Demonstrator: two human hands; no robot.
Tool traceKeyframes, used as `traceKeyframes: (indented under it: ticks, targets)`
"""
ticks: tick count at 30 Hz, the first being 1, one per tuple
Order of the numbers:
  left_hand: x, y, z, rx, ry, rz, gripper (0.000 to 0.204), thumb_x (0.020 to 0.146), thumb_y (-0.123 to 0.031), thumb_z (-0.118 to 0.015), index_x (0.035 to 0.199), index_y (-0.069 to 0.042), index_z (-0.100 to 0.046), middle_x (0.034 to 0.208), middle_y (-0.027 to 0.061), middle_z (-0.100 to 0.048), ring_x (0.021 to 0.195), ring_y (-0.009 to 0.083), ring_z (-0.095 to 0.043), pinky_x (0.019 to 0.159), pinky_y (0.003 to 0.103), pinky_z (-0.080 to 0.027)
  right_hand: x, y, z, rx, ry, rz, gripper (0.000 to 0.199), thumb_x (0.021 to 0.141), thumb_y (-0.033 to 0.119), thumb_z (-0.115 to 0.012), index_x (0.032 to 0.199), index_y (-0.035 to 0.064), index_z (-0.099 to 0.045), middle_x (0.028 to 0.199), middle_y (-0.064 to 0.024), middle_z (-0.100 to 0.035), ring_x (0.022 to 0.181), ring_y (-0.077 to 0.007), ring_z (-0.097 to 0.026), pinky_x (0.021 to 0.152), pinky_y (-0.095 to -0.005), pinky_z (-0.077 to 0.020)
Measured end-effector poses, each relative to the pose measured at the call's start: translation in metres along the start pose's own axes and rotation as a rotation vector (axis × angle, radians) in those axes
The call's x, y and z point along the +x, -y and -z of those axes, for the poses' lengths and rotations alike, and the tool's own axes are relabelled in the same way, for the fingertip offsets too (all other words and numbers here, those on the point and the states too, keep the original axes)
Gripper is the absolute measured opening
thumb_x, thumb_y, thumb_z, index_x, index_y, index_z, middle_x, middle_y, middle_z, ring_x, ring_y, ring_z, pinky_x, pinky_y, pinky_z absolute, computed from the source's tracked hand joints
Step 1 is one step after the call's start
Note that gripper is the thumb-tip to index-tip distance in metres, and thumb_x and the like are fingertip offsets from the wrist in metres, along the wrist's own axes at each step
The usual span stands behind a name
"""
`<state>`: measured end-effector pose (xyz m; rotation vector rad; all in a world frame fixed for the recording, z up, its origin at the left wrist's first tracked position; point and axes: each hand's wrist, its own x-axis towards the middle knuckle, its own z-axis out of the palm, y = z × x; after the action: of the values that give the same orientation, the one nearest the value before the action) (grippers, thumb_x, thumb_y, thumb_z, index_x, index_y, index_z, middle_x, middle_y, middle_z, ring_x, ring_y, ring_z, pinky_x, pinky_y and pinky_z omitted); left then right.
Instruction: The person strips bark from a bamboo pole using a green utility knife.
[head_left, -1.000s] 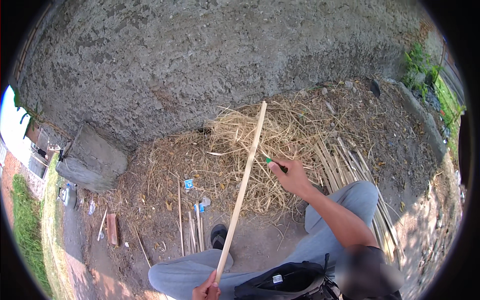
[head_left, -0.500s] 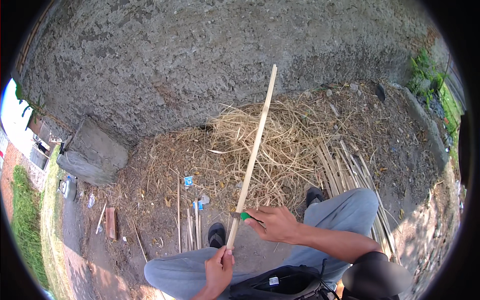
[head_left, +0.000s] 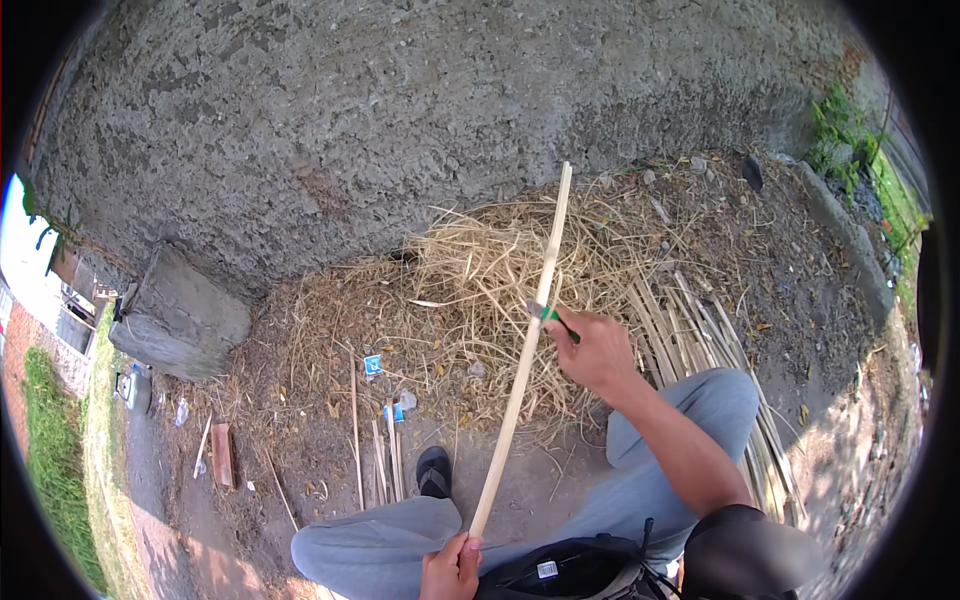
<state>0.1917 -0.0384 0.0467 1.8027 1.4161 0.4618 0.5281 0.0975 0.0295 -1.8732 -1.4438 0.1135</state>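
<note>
A long pale strip of wood or bamboo (head_left: 514, 402) slants up and away from my lap. Its near end is gripped in my left hand (head_left: 452, 570), fingers and thumb wrapped round it. My right hand (head_left: 598, 352) is closed on a knife (head_left: 547, 313) with a green and dark handle. The short blade lies against the strip, a little past its middle. At the far end the strip looks split into thin pieces. Behind it lies a heap of curly shavings (head_left: 480, 255).
Long strips (head_left: 690, 330) lie by my right knee, and thinner sticks (head_left: 379, 465) by my left sandal (head_left: 434, 470). A rough grey wall (head_left: 400, 120) rises ahead, with a concrete block (head_left: 190, 310) on the left. A black bag (head_left: 560, 570) rests on my lap.
My right hand has moved the knife up and away along the strip. My left hand and the strip's near end have come lower, toward my lap.
</note>
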Motion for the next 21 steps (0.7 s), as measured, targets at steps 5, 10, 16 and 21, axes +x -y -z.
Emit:
traceKeyframes:
  ticks: [5,10,16,21]
  targets:
    - [-0.01,-0.01,0.032,0.114,0.03,-0.013,0.023,0.1,-0.019,-0.052,0.11,-0.002,-0.064,0.076,0.0241,-0.063,0.07,0.045,-0.063,0.058,0.044,-0.049,0.019,-0.015,0.009,0.064,-0.097,0.016,0.025,0.095,0.031,-0.061,0.105,0.0099,-0.071,0.064,-0.0118,-0.063,0.054,-0.0307,-0.062,0.049,-0.0446,-0.0455]
    - [-0.017,0.002,0.049,0.13,0.012,-0.034,0.024,0.099,-0.017,-0.053,0.114,-0.001,-0.063,0.082,0.0274,-0.064,0.076,0.0466,-0.064,0.06,0.046,-0.05,0.02,-0.004,0.004,0.042,-0.163,0.059,0.023,0.095,0.03,-0.061,0.104,0.0109,-0.07,0.064,-0.0108,-0.063,0.054,-0.0299,-0.061,0.049,-0.0438,-0.0454]
    - [-0.034,0.057,0.037,0.248,-0.134,-0.186,0.023,0.098,-0.016,-0.054,0.114,-0.002,-0.064,0.081,0.0247,-0.066,0.073,0.0456,-0.064,0.061,0.049,-0.05,0.041,-0.026,0.011,0.1,-0.187,-0.149,0.027,0.096,0.029,-0.059,0.11,0.0104,-0.072,0.061,-0.0119,-0.06,0.05,-0.0269,-0.056,0.05,-0.0406,-0.0429]
    - [-0.047,0.058,0.049,0.264,-0.188,-0.168,0.021,0.097,-0.017,-0.056,0.107,-0.003,-0.067,0.077,0.0223,-0.066,0.067,0.0425,-0.063,0.06,0.048,-0.05,0.04,-0.032,0.017,0.336,-0.116,-0.216,0.034,0.099,0.03,-0.055,0.114,0.0052,-0.072,0.061,-0.0087,-0.06,0.046,-0.0163,-0.043,0.05,-0.0366,-0.0377]
